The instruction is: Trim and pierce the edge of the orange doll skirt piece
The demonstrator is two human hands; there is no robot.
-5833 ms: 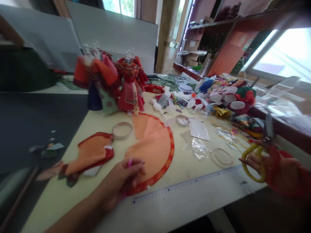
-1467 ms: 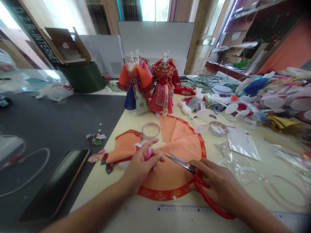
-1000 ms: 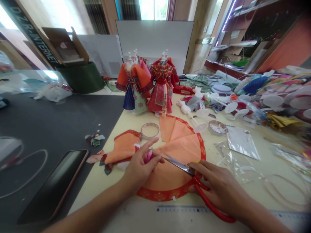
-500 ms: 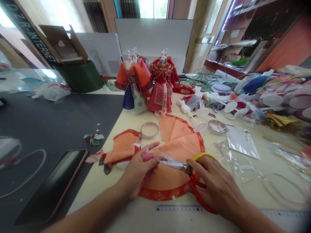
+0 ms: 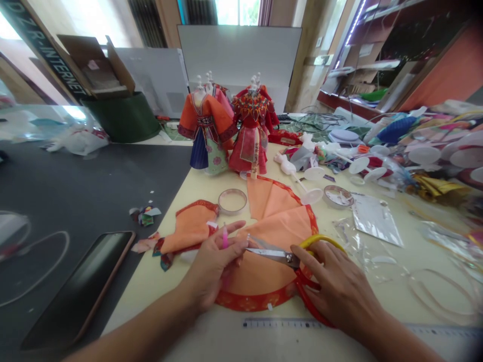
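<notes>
Right hand (image 5: 335, 286) closes around the handles of a pair of scissors (image 5: 290, 259), fingers wrapped through the yellow and red loops, the blades parted and slanting left over the fan-shaped orange fabric piece (image 5: 271, 275). That piece, edged in patterned red trim, lies flat on the pale tabletop (image 5: 181, 332), partly hidden under the hands and scissors. Above its left side, the left hand (image 5: 215, 261) is half curled, with a slim pink pen-like tool (image 5: 225, 239) held between its fingers; the index finger reaches forward. Its thumb and fingertips come together close to the scissor tips, at something pale and too small to identify. Whether either hand touches the cloth, I cannot tell.

Left of the fabric piece lies a smaller orange garment (image 5: 194, 221) with red edging, and farther left, on a dark surface, a smartphone (image 5: 81, 289). Just beside its back left edge sits a round ring (image 5: 232, 202). Behind it stand doll-sized mannequins, one in an orange robe (image 5: 202, 123), another in a red costume (image 5: 251, 133). Right of it are a shallow round dish (image 5: 338, 197) of white bits and a white card (image 5: 377, 219) near clear plastic. In front of it runs a ruler (image 5: 283, 324), crossed by the right arm.
</notes>
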